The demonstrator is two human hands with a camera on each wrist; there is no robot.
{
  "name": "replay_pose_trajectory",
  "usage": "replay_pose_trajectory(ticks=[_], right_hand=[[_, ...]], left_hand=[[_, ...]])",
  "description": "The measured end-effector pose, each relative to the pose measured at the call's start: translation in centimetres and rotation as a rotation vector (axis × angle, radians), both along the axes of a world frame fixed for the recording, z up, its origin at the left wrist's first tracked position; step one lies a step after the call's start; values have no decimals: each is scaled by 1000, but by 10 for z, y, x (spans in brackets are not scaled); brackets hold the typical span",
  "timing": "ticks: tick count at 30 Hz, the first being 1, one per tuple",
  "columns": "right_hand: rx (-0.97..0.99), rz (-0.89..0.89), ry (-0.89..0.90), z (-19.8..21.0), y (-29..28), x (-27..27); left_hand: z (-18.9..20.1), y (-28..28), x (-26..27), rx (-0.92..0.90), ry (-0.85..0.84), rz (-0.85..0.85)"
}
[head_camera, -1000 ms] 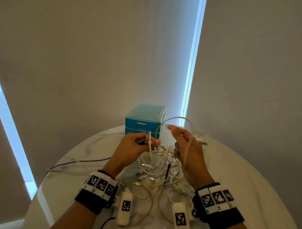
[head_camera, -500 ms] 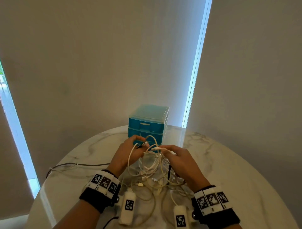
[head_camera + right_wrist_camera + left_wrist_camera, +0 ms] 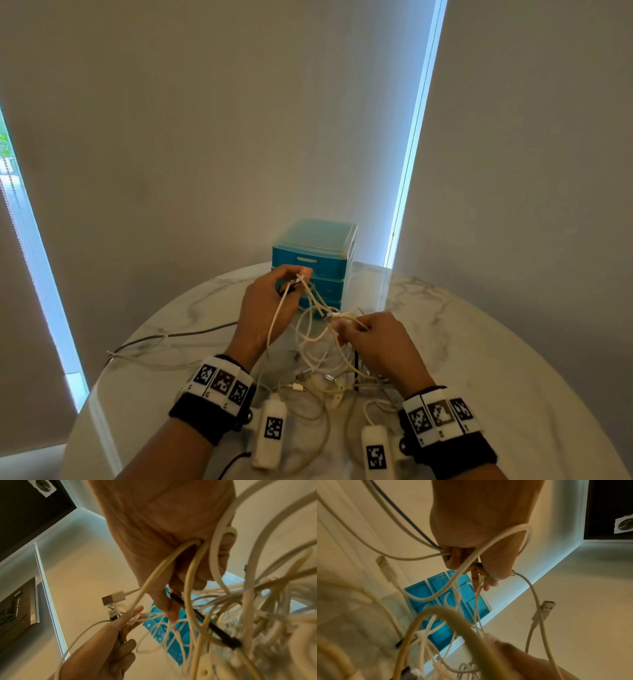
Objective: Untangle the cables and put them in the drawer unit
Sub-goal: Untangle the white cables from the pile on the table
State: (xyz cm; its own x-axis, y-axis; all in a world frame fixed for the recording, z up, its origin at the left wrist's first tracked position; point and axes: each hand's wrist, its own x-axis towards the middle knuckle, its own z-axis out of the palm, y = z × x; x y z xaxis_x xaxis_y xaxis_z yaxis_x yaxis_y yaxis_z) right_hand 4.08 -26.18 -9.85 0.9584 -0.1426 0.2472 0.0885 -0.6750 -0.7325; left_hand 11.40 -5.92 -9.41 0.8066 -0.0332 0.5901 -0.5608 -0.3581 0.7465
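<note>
A tangle of white cables (image 3: 325,363) lies on the round marble table (image 3: 479,359) between my wrists. My left hand (image 3: 270,301) is raised in front of the drawer unit and pinches cable ends (image 3: 477,569) between thumb and fingers. My right hand (image 3: 373,339), lower and to the right, grips several white strands (image 3: 193,563) of the same tangle. Strands run taut between the two hands. A black cable (image 3: 205,623) runs through the bundle. The blue drawer unit (image 3: 315,260) stands behind with its drawers closed.
A grey cable and a white one (image 3: 171,337) trail off to the table's left edge. Two white tagged blocks (image 3: 270,431) lie near my wrists at the front edge. Window blinds hang close behind the table.
My right hand came down from its raised position with a loop and now holds strands low beside the tangle. My left hand lifted slightly toward the drawer unit, still pinching the cable ends.
</note>
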Motion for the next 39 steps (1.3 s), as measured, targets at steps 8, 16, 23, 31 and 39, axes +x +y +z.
replay_pose_trajectory(ticks=[8,16,23,31,39], right_hand=[[174,-20,-317,18,4,-8],[758,-36,-601,54,-3,-22],[1131,44,-570,70,-28,-28],[1240,146,-496,65,-30,-26],[1069,65,-438,63,-32,-27]], left_hand=[[21,-4,-27,-87,-64,-352],[20,-4,-28,121,68,-469],[-3,9,-4,532,254,-273],[9,22,-5,363,359,-326],[38,35,-27,347,64,207]])
